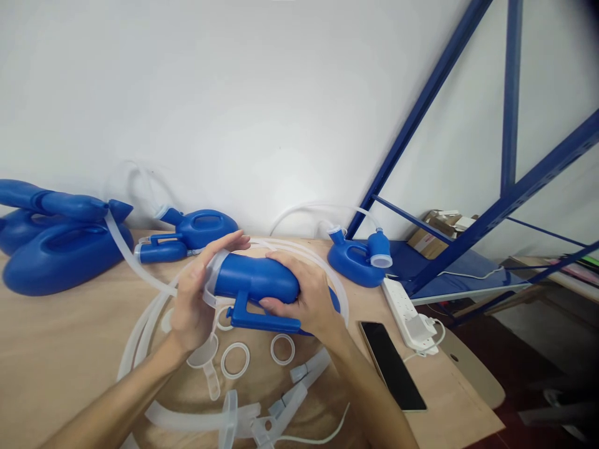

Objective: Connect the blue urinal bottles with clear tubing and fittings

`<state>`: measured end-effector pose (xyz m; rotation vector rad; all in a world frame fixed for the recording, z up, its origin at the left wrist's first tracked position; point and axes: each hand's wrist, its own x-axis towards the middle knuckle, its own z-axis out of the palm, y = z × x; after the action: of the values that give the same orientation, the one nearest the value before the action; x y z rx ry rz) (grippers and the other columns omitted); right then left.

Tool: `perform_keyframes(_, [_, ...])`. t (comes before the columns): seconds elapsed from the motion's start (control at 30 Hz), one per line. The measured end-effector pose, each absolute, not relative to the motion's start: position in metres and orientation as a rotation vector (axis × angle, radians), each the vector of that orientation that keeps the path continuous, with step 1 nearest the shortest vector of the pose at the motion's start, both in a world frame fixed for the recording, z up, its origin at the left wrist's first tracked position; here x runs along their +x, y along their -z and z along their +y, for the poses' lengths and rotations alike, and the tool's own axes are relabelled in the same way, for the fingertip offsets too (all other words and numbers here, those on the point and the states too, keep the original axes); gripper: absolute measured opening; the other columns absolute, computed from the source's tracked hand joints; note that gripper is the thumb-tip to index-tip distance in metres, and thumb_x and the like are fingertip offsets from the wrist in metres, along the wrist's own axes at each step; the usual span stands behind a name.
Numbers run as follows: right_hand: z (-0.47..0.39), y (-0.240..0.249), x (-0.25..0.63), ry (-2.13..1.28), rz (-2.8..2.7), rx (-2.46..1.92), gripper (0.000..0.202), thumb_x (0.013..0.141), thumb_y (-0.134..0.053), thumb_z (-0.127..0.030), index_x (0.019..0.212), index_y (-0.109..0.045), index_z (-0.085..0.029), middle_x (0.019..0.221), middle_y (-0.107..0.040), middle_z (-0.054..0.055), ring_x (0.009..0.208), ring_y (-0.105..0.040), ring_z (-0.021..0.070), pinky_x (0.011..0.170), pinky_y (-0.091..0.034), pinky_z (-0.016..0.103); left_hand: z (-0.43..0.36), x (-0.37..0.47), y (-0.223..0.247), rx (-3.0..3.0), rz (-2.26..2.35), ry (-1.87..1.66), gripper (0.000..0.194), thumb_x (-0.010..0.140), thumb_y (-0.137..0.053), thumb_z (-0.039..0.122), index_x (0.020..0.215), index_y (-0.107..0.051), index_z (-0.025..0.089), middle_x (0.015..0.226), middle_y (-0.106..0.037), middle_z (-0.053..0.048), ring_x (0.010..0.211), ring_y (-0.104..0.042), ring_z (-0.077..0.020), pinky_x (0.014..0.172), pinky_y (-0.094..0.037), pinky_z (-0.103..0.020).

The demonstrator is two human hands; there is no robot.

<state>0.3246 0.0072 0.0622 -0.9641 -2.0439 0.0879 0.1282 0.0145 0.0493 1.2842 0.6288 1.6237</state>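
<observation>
A blue plastic urinal bottle [255,277] with a side handle lies nearly level between my hands, above the table. My right hand [313,293] wraps round its rounded right end, thumb below and fingers over the top. At the other end, my left hand [189,305] cups the translucent white collar [213,277], its palm against the rim and fingers stretched upward. Below on the table lie white sealing rings [235,360], [282,349] and a translucent cap with a strap [212,374]. Behind my right hand, part of another blue item is mostly hidden.
Coiled translucent tubing [140,330] surrounds the work area, with clear connectors [229,418] in front. Large blue jugs [70,249] stand left; blue jugs [208,227], [350,259] with hoses stand behind. A phone [390,365], a power strip [407,318] and a blue shelf frame [508,193] are right.
</observation>
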Motion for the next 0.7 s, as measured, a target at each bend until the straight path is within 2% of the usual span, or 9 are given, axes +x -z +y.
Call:
perform_keyframes(0.13, [0.008,-0.066,0.325,-0.086,-2.037,-0.947,0.060,0.089,-0.070,-0.066,0.133,-0.065,-0.026,0.130,-0.075,0.009,0.119,-0.072,0.0303,0.104,-0.057,0.044,0.012,0.131,-0.046,1.360,0.635,-1.653,0.059,0.093,-0.053,0.064,0.136,-0.064,0.025,0.139,-0.064,-0.009,0.137,-0.053,-0.0347,0.119,-0.037,-0.051])
perform_keyframes(0.27, [0.007,-0.066,0.324,-0.150,-2.026,-0.797,0.059,0.089,-0.069,-0.064,0.133,-0.064,-0.025,0.128,-0.075,0.008,0.118,-0.073,0.0284,0.104,-0.057,0.041,0.000,0.130,-0.052,1.412,0.575,-1.673,0.054,0.095,-0.048,0.064,0.130,-0.068,0.027,0.135,-0.063,-0.007,0.131,-0.055,-0.0327,0.119,-0.039,-0.048])
perform_keyframes(0.4, [0.007,-0.073,0.328,-0.328,-1.998,-0.737,0.059,0.089,-0.069,-0.067,0.133,-0.065,-0.027,0.129,-0.075,0.006,0.120,-0.071,0.0281,0.107,-0.054,0.041,-0.006,0.122,-0.057,1.507,0.503,-1.538,0.057,0.091,-0.053,0.070,0.131,-0.067,0.031,0.149,-0.054,-0.004,0.144,-0.043,-0.0349,0.124,-0.034,-0.047])
perform_keyframes(0.5, [0.012,-0.079,0.336,-0.455,-2.021,-0.820,0.057,0.088,-0.071,-0.066,0.132,-0.067,-0.029,0.132,-0.074,0.005,0.123,-0.069,0.0301,0.111,-0.051,0.045,0.005,0.116,-0.056,1.594,0.518,-1.420,0.055,0.095,-0.050,0.064,0.139,-0.060,0.033,0.149,-0.054,-0.004,0.143,-0.045,-0.0337,0.125,-0.031,-0.047])
perform_keyframes(0.6, [0.020,-0.079,0.340,-0.619,-2.019,-0.857,0.059,0.091,-0.068,-0.067,0.135,-0.065,-0.028,0.137,-0.070,0.006,0.129,-0.065,0.0307,0.115,-0.047,0.047,0.022,0.111,-0.057,1.779,0.664,-1.290,0.047,0.099,-0.050,0.057,0.139,-0.058,0.033,0.148,-0.055,-0.003,0.138,-0.049,-0.0299,0.118,-0.037,-0.041])
perform_keyframes(0.7, [0.022,-0.073,0.338,-0.646,-1.885,-0.950,0.055,0.102,-0.054,-0.061,0.144,-0.057,-0.027,0.143,-0.066,0.008,0.134,-0.061,0.0262,0.115,-0.046,0.042,0.034,0.107,-0.062,1.886,0.883,-1.326,0.045,0.099,-0.052,0.060,0.126,-0.063,0.027,0.129,-0.064,-0.005,0.118,-0.058,-0.0274,0.101,-0.047,-0.037])
